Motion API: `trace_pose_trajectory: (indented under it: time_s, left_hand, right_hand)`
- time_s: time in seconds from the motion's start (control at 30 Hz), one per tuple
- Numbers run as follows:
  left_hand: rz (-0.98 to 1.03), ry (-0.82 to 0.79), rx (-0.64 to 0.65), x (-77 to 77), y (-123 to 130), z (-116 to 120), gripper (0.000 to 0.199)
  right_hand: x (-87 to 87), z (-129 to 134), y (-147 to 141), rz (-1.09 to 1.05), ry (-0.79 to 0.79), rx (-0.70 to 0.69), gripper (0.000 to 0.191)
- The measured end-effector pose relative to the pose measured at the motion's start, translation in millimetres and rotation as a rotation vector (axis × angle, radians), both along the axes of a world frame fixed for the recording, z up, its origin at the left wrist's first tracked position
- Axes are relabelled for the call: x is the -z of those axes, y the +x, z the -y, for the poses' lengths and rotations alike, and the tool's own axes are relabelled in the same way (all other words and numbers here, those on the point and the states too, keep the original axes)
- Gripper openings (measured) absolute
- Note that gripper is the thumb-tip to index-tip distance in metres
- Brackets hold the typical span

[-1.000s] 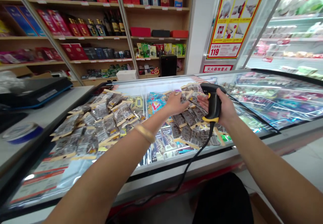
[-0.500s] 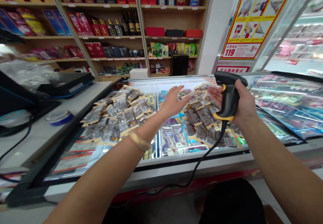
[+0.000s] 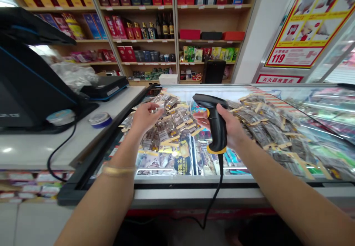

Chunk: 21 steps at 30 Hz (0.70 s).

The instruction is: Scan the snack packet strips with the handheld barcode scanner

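Note:
My right hand (image 3: 231, 125) grips a black and yellow barcode scanner (image 3: 217, 124) by its handle, with a cable hanging from its base. The scanner is held upright above the glass-topped freezer (image 3: 177, 182). My left hand (image 3: 145, 118), with a gold bangle on the wrist, is over the left pile of snack packets (image 3: 163, 127). Its thumb and fingers close on the edge of a clear snack packet (image 3: 161, 106); the fingertips are partly hidden. To the right of the scanner lies a second pile of dark snack packets (image 3: 266, 127).
A counter at left carries a black register (image 3: 30, 79), a scale (image 3: 105, 87) and a round blue tin (image 3: 100, 120). Behind the freezer stand shelves (image 3: 144, 41) of boxes and bottles. A red and yellow poster (image 3: 302, 24) hangs at right. The scanner cable (image 3: 213, 201) drops over the front edge.
My view has turned left. My left hand has moved from beside the right pile to the left pile and its fingers have closed. The scanner has shifted left, between the piles.

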<state>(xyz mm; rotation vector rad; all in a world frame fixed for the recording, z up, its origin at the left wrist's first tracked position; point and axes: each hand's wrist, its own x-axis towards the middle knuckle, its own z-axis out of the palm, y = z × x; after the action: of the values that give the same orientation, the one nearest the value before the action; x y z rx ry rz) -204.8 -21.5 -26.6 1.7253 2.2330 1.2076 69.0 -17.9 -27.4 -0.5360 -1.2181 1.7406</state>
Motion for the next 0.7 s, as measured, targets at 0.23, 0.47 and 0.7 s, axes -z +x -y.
trace_pose_trajectory:
  time_s: [0.23,0.47,0.7]
  left_hand:
    - [-0.366,-0.364,0.043,-9.5,5.0,13.7,0.062]
    - [-0.044,-0.312,0.117,-15.8,16.5,22.7,0.048]
    - [0.621,-0.1,0.326,-14.2,20.3,20.9,0.053]
  right_hand:
    - [17.6,0.8,8.0,0.063,-0.075,-0.012,0.046]
    - [19.2,3.8,7.4,0.119,-0.064,-0.032,0.049]
    - [19.1,7.6,8.7,0.111,-0.036,-0.046,0.048]
